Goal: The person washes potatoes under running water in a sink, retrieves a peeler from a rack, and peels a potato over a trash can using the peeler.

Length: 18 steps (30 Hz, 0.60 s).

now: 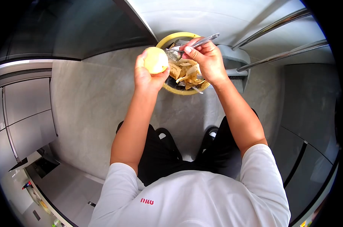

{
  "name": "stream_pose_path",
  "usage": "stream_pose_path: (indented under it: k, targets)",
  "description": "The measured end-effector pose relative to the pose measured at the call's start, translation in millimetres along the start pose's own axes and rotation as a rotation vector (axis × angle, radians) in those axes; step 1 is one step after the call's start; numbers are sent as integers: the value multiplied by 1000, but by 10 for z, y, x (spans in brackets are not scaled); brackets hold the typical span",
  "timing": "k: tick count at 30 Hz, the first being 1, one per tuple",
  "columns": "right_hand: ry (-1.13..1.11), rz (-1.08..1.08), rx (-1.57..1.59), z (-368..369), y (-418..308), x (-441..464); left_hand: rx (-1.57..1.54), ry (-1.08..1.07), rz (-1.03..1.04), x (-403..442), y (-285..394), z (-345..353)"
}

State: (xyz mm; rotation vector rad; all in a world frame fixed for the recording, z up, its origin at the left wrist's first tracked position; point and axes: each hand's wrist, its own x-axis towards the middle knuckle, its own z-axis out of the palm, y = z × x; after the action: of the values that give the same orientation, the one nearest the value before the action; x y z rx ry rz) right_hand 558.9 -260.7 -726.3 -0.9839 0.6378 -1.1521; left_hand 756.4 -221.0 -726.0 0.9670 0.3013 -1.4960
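Note:
In my left hand (pixel 148 73) is a round, pale yellow peeled potato (pixel 155 60), held over the left edge of a bin. My right hand (pixel 206 58) grips a metal peeler (pixel 210 39) by its handle, which points up and to the right. The peeler's head is close to the potato's right side; I cannot tell whether they touch. Below both hands stands the bin with a yellow rim (pixel 174 90). Brownish peels (pixel 186 73) and some clear plastic lie inside it.
A grey dustpan (pixel 236 56) and brush stand right of the bin, beside two metal poles (pixel 281 56) along the wall. Dark cabinets (pixel 311 98) line the right side, and grey drawers (pixel 27 94) the left. My feet in black slippers (pixel 167 142) are below the bin.

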Motion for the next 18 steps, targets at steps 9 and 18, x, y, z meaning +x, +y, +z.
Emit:
stream_pose_path:
  k: [9, 18]
  targets:
    - [-224, 100, -4, 232, 41, -182, -72, -122, 1, 50, -53, -39]
    - [-169, 50, -59, 125, -47, -142, 36, -189, 24, 35, -42, -59]
